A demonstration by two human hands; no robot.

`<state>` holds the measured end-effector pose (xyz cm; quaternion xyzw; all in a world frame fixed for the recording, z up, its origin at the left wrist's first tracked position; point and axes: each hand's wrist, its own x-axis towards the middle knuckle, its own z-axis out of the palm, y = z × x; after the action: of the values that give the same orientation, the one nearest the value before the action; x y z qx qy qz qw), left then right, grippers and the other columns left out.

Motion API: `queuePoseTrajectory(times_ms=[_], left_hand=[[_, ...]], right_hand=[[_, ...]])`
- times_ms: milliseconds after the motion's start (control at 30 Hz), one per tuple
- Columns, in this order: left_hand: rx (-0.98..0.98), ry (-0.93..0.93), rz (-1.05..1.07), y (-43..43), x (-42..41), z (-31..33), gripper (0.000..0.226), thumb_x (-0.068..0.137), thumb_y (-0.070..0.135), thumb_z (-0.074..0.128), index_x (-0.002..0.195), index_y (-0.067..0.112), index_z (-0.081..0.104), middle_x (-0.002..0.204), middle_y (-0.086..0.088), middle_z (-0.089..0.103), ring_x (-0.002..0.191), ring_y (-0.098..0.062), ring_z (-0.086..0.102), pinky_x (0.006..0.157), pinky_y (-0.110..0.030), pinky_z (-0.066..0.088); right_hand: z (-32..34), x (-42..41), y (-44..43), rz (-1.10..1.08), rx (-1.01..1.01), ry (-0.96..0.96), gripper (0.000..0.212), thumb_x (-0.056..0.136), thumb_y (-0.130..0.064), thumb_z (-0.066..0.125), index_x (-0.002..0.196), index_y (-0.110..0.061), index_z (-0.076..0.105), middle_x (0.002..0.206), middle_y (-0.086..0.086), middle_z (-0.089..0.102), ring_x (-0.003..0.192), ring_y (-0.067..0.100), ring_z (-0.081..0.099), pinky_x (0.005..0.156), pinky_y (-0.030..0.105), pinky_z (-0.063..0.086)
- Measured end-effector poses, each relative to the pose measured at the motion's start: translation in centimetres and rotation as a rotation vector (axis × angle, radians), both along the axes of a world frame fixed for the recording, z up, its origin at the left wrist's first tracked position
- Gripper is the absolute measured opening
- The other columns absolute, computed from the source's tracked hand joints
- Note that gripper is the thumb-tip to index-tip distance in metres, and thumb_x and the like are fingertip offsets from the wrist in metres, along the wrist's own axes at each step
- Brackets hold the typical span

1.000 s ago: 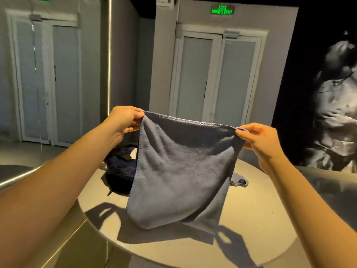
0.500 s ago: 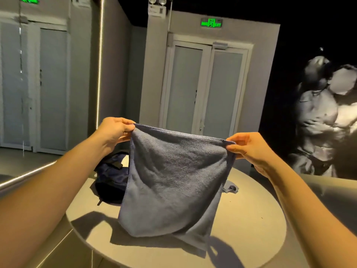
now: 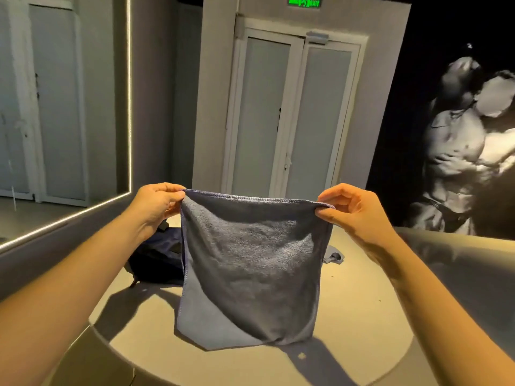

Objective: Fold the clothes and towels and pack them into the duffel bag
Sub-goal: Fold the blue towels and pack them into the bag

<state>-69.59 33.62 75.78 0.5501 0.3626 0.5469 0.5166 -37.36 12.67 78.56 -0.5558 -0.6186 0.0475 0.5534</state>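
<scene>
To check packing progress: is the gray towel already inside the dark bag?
No, the left hand and right hand hold the towel up by its top corners, outside the bag on the table.

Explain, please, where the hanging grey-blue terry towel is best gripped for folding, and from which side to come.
Grip the grey-blue terry towel at its two top corners, from the outer sides, as the left hand and right hand pinch it now. It hangs flat from its stitched top hem, so the corners keep it spread.
</scene>
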Motion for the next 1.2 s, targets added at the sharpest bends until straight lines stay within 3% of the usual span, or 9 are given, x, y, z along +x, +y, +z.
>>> queuePoseTrajectory(times_ms=[267, 333, 500, 600, 800, 1000, 1200], left_hand=[[-0.011, -0.006, -0.05, 2.1, 2.1, -1.1, 0.013, 0.096, -0.004, 0.062, 0.105, 0.0, 0.07, 0.095, -0.012, 0.07, 0.088, -0.024, 0.067, 0.085, -0.034, 0.058], [-0.006, 0.018, -0.066, 2.5, 2.6, -1.2, 0.013, 0.097, -0.003, 0.062, 0.106, 0.0, 0.07, 0.097, -0.012, 0.07, 0.088, -0.022, 0.067, 0.079, -0.031, 0.059], [-0.03, 0.052, -0.092, 4.4, 3.7, -1.7, 0.011, 0.096, -0.003, 0.063, 0.099, 0.004, 0.071, 0.093, -0.01, 0.073, 0.087, -0.023, 0.069, 0.075, -0.031, 0.057], [-0.056, 0.085, -0.091, 5.3, 4.3, -1.6, 0.014, 0.096, -0.003, 0.063, 0.108, 0.0, 0.071, 0.095, -0.01, 0.072, 0.085, -0.021, 0.068, 0.071, -0.029, 0.056], [-0.081, 0.127, -0.123, 6.6, 4.5, -1.4, 0.02, 0.096, -0.002, 0.063, 0.115, -0.003, 0.07, 0.095, -0.011, 0.071, 0.084, -0.02, 0.068, 0.058, -0.021, 0.059], [-0.082, 0.129, -0.147, 6.2, 4.6, -0.8, 0.016, 0.096, -0.002, 0.062, 0.11, 0.0, 0.071, 0.096, -0.011, 0.071, 0.084, -0.019, 0.068, 0.066, -0.026, 0.054], [-0.044, 0.094, -0.131, 4.1, 3.8, 0.5, 0.012, 0.094, -0.004, 0.063, 0.1, 0.003, 0.072, 0.09, -0.011, 0.072, 0.081, -0.02, 0.067, 0.074, -0.03, 0.056]], right_hand=[[-1.3, 2.8, 2.6, -0.001, -0.132, 0.315, 0.017, 0.093, 0.003, 0.065, 0.097, -0.009, 0.077, 0.093, 0.009, 0.078, 0.09, 0.027, 0.075, 0.078, 0.034, 0.061], [-1.6, 3.5, 3.2, -0.043, -0.146, 0.336, 0.019, 0.093, 0.004, 0.065, 0.095, -0.01, 0.077, 0.092, 0.009, 0.078, 0.088, 0.026, 0.074, 0.074, 0.033, 0.06], [-2.4, 4.6, 4.6, -0.146, -0.139, 0.275, 0.022, 0.093, 0.008, 0.063, 0.088, -0.011, 0.075, 0.094, 0.009, 0.075, 0.089, 0.024, 0.071, 0.068, 0.032, 0.057], [-2.3, 4.8, 5.3, -0.186, -0.153, 0.273, 0.019, 0.092, 0.006, 0.065, 0.086, -0.008, 0.076, 0.089, 0.009, 0.076, 0.088, 0.026, 0.073, 0.07, 0.033, 0.058], [-2.4, 4.7, 5.9, -0.274, -0.229, 0.248, 0.014, 0.092, 0.005, 0.065, 0.09, -0.002, 0.077, 0.094, 0.016, 0.075, 0.092, 0.031, 0.072, 0.085, 0.044, 0.062], [-2.4, 4.4, 4.6, -0.301, -0.232, 0.17, 0.008, 0.091, -0.003, 0.071, 0.095, -0.002, 0.078, 0.095, 0.014, 0.075, 0.092, 0.029, 0.072, 0.084, 0.043, 0.063], [-1.0, 4.0, 2.9, -0.281, -0.192, 0.109, 0.005, 0.09, -0.008, 0.074, 0.086, -0.008, 0.078, 0.088, 0.011, 0.076, 0.087, 0.028, 0.073, 0.08, 0.041, 0.063]])
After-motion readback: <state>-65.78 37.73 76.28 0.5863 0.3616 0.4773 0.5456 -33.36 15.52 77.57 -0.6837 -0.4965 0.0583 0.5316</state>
